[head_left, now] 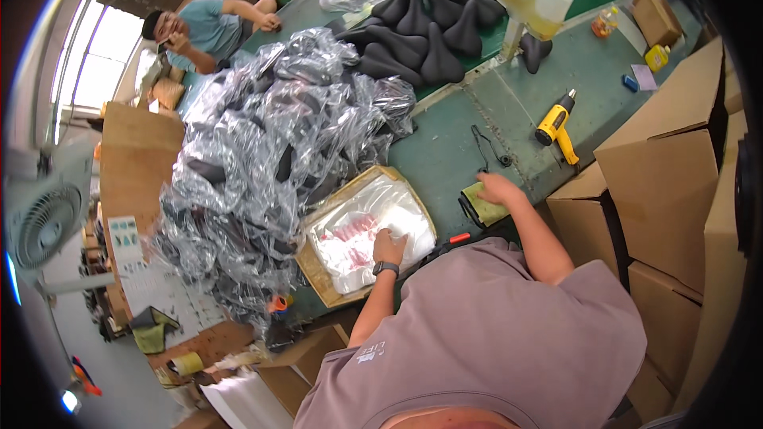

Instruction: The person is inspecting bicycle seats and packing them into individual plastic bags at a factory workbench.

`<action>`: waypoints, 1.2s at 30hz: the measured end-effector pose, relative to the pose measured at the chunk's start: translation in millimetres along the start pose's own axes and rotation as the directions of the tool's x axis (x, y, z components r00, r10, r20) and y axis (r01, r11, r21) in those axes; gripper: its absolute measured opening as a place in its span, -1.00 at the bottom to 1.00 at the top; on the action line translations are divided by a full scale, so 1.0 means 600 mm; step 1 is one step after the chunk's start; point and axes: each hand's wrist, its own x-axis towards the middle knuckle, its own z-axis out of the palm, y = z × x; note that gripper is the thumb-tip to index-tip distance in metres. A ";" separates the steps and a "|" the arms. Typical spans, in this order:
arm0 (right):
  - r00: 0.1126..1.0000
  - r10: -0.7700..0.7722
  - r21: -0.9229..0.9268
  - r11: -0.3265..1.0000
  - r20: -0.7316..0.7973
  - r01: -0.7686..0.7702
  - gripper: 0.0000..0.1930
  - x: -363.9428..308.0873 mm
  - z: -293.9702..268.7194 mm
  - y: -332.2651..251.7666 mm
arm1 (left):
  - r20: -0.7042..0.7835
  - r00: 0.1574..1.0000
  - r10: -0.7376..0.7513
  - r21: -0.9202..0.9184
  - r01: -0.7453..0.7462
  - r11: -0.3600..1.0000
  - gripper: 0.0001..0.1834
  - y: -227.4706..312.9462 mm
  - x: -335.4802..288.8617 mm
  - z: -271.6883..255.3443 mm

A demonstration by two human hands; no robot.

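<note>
My left hand (389, 249), with a dark watch on its wrist, lies on a stack of clear plastic bags (413, 218) with red print. Its fingers are apart, and the stack sits in a shallow cardboard tray (334, 299). Over to the right, my right hand (501, 193) has its fingers bent onto the upper edge of a folded green cloth (483, 210) with dark edging. A red-tipped tool (458, 238) rests between the tray and the cloth. Beyond the cloth lies a black cord (486, 147).
Left of the tray rises a large heap of plastic-wrapped black bicycle saddles (262, 135); unwrapped saddles (429, 32) lie behind. A yellow heat gun (559, 127) lies on the green bench (445, 139). Cardboard boxes (660, 191) crowd the right. Another person (211, 28) sits across, far left.
</note>
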 end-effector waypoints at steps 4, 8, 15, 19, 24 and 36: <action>0.995 -0.042 0.037 0.998 -0.095 0.046 -0.33 0.144 -0.082 0.058 | -0.191 0.958 -0.213 -0.076 0.202 0.976 -0.02 0.052 0.006 0.017; 0.980 -0.096 0.077 0.991 -0.174 0.110 -0.37 0.325 -0.175 0.005 | -0.233 0.953 -0.196 -0.198 0.151 0.968 -0.11 0.045 -0.019 0.039; 0.876 -0.095 0.020 0.993 -0.473 0.118 -0.51 0.655 -0.236 -0.122 | -0.266 0.915 -0.303 -0.292 0.223 0.930 -0.20 0.115 -0.061 0.037; 0.944 0.264 0.181 0.956 -0.199 -0.230 -0.04 0.711 -0.271 -0.191 | -0.256 0.881 -0.398 -0.389 0.283 0.877 -0.17 0.112 -0.091 0.032; 0.963 0.048 0.085 0.996 -0.264 -0.027 -0.10 0.689 -0.344 -0.191 | -0.233 0.870 -0.436 -0.438 0.306 0.845 -0.19 0.096 -0.083 0.017; 0.863 -0.500 0.823 -0.455 0.079 -0.339 -0.36 0.132 -0.306 -0.171 | -0.310 0.938 -0.151 -0.362 0.030 0.932 -0.31 0.054 -0.009 0.007</action>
